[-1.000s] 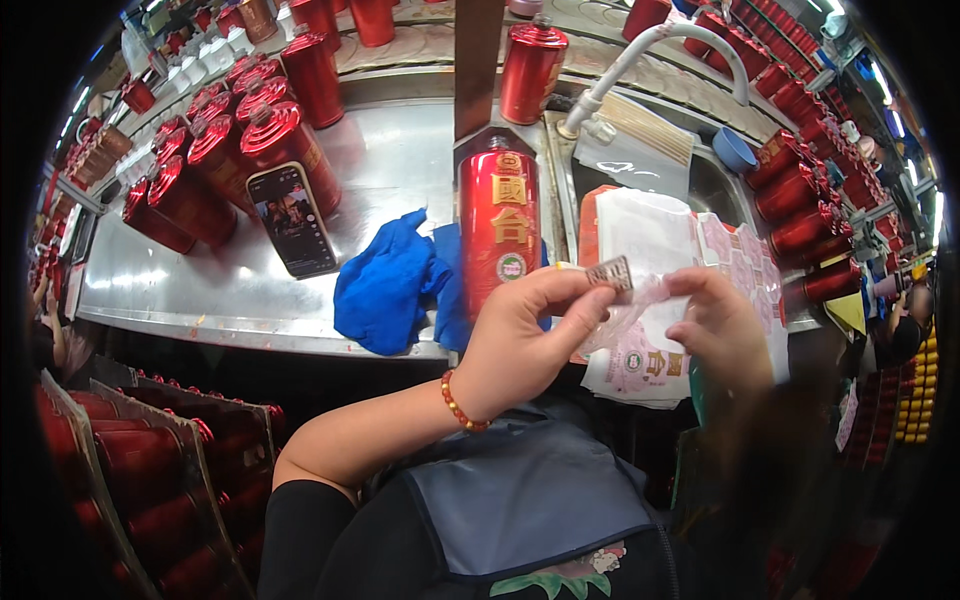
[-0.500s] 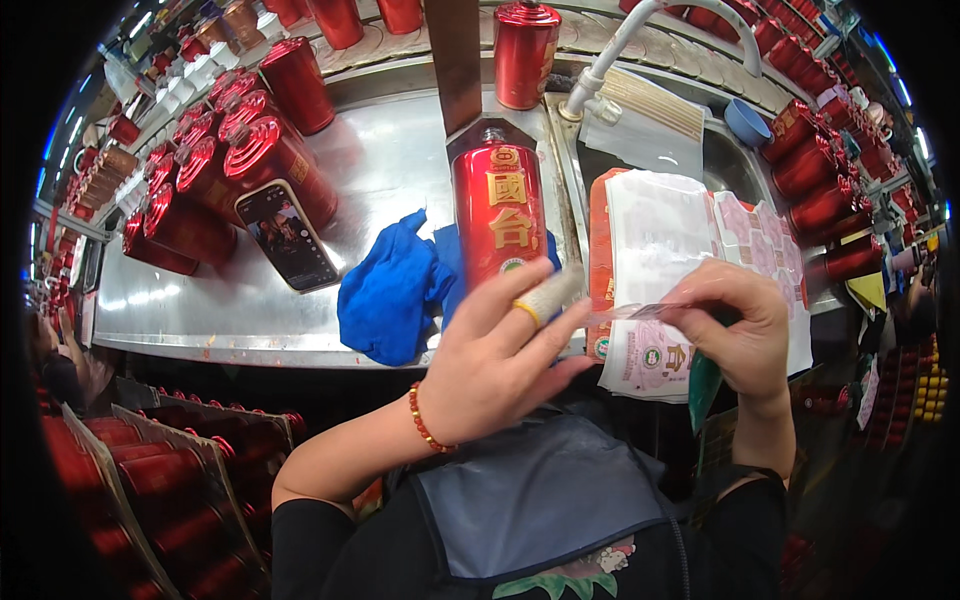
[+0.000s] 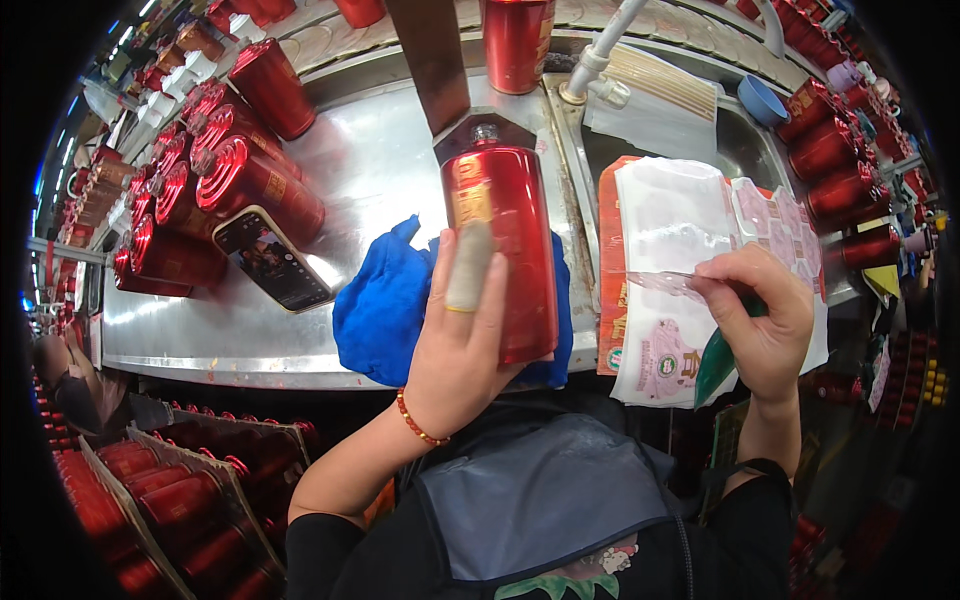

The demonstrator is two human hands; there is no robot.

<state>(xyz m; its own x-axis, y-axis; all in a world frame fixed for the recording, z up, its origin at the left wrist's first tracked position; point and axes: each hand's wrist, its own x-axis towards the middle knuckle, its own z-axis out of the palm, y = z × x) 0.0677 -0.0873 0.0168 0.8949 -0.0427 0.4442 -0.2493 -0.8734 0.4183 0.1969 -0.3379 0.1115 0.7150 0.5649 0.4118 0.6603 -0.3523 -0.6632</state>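
A red glossy bottle (image 3: 522,250) with gold markings lies, neck pointing away from me, on a blue cloth (image 3: 385,305). My left hand (image 3: 465,345), a pale cover on one finger, rests along the bottle's left side, its fingers stretched over the front and the thumb hidden. My right hand (image 3: 765,325) pinches the end of a thin, clear film strip (image 3: 665,283). A green, flat, pointed tool (image 3: 715,370) pokes out below that palm. Under the strip are white decal sheets (image 3: 670,215) with pink and gold prints, on an orange-red sheet (image 3: 612,270).
Several red bottles (image 3: 265,185) stand left on the metal table (image 3: 370,150), with a phone (image 3: 272,258) leaning on them. An upright brown bracket (image 3: 430,65) rises beyond the bottle's neck. A sink (image 3: 745,140), a white tap (image 3: 600,65) and a blue bowl (image 3: 762,100) are at the right.
My left hand has moved left onto the bottle. The bottle has turned, its gold markings shifting to the left. My right hand still pinches the strip.
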